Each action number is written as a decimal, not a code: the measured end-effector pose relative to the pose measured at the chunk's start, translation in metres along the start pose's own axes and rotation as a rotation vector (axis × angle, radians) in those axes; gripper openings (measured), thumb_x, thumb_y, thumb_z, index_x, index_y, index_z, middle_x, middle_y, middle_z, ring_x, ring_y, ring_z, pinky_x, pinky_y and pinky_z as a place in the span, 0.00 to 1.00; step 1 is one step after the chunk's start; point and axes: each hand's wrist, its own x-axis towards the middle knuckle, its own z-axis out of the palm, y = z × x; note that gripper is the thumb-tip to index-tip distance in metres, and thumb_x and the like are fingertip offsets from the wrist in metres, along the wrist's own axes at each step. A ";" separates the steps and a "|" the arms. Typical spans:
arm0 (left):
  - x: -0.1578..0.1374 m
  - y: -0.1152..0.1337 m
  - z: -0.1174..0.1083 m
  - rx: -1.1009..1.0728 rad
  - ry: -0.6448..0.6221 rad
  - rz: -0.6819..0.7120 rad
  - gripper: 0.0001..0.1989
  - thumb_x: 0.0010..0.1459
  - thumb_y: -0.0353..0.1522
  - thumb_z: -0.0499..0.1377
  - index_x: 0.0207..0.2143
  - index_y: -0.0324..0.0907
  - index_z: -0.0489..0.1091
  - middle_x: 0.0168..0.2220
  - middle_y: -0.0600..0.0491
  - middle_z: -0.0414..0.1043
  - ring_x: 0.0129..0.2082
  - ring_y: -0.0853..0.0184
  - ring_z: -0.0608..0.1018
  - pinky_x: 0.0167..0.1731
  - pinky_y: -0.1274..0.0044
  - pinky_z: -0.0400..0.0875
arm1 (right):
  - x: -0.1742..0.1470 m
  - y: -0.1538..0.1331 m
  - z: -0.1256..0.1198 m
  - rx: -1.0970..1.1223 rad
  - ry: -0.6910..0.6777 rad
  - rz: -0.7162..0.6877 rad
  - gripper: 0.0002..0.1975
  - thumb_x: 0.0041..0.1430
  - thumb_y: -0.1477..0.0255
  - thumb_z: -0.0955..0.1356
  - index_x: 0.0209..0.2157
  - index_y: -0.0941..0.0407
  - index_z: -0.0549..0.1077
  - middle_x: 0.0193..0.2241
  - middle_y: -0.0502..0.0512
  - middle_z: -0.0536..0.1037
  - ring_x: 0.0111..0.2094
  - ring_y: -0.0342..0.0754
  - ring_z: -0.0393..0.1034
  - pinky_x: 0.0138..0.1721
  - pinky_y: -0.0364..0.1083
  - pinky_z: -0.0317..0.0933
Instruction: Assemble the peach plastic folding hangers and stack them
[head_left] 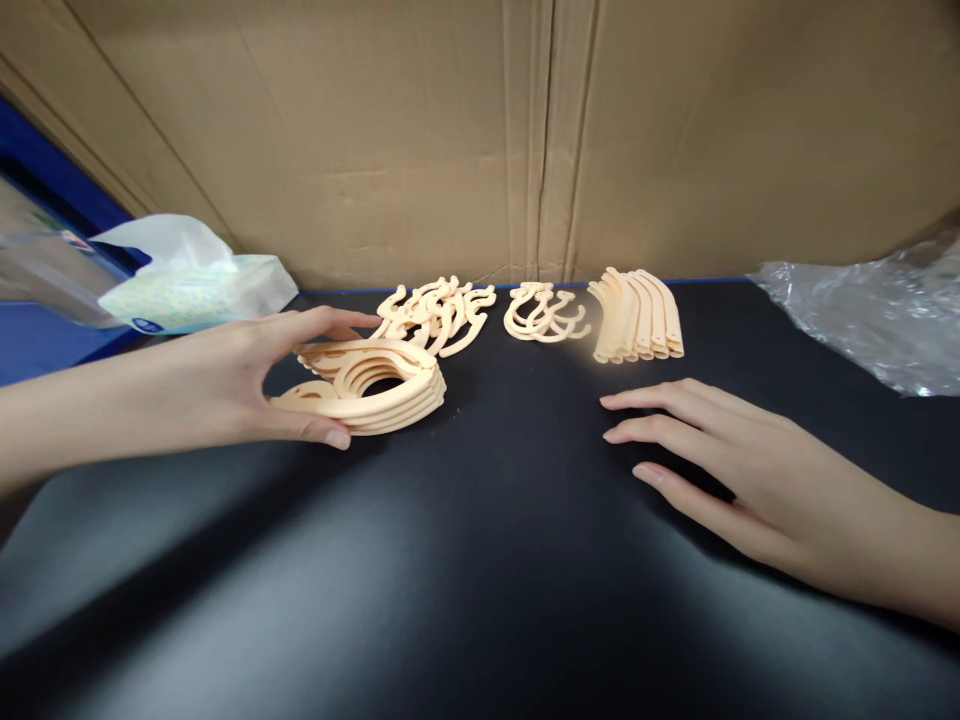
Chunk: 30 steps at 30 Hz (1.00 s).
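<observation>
My left hand (247,385) is around a stack of curved cream plastic pieces (397,405), thumb along the near side and fingers over the far side. The pieces are nested on one another around a round opening. Over the black table, my right hand (742,480) is held with its fingers apart and nothing in them. Beyond that hand, a row of curved cream plastic arms (637,315) lies side by side. Between the two hands, farther back, are a few cream hook-shaped pieces (544,312). Just behind the stack is a loose pile of smaller curved cream pieces (435,312).
A tissue pack (217,290) with a tissue sticking out stands at the back left, by a blue-edged container (67,240). Crumpled clear plastic wrap (870,310) lies at the right. A cardboard wall (420,130) rises behind the black table (480,580).
</observation>
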 end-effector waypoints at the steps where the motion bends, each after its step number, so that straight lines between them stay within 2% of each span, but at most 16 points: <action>1: 0.000 0.000 0.000 -0.003 -0.001 -0.005 0.45 0.44 0.55 0.59 0.61 0.48 0.55 0.55 0.52 0.66 0.48 0.58 0.72 0.47 0.74 0.63 | 0.000 0.000 0.000 0.000 0.000 0.001 0.12 0.65 0.72 0.60 0.47 0.54 0.70 0.50 0.58 0.71 0.50 0.52 0.67 0.47 0.52 0.65; 7: 0.001 -0.005 0.001 0.005 0.000 -0.037 0.45 0.41 0.56 0.61 0.61 0.55 0.55 0.54 0.56 0.67 0.48 0.58 0.73 0.47 0.74 0.63 | -0.001 0.000 0.000 0.001 -0.001 0.002 0.11 0.64 0.72 0.60 0.46 0.54 0.70 0.50 0.58 0.71 0.50 0.52 0.67 0.47 0.53 0.65; 11: 0.001 -0.003 0.000 0.004 0.006 -0.074 0.47 0.37 0.57 0.61 0.60 0.55 0.56 0.54 0.56 0.68 0.48 0.57 0.73 0.46 0.72 0.63 | -0.001 0.000 0.001 0.003 0.002 0.006 0.12 0.64 0.72 0.60 0.46 0.54 0.70 0.50 0.59 0.72 0.50 0.53 0.67 0.47 0.53 0.65; 17: -0.002 0.004 -0.003 0.027 -0.020 -0.029 0.41 0.49 0.53 0.58 0.62 0.48 0.54 0.55 0.51 0.67 0.47 0.56 0.72 0.47 0.70 0.62 | 0.001 -0.001 0.000 0.020 0.000 0.011 0.12 0.64 0.72 0.61 0.46 0.55 0.71 0.50 0.59 0.72 0.50 0.54 0.68 0.47 0.54 0.65; 30: -0.005 0.001 -0.002 0.008 -0.033 0.004 0.41 0.50 0.51 0.59 0.62 0.48 0.52 0.56 0.51 0.64 0.49 0.56 0.71 0.49 0.70 0.62 | 0.000 0.000 0.000 0.013 -0.010 0.010 0.12 0.64 0.72 0.61 0.47 0.54 0.70 0.50 0.59 0.71 0.49 0.53 0.67 0.46 0.54 0.65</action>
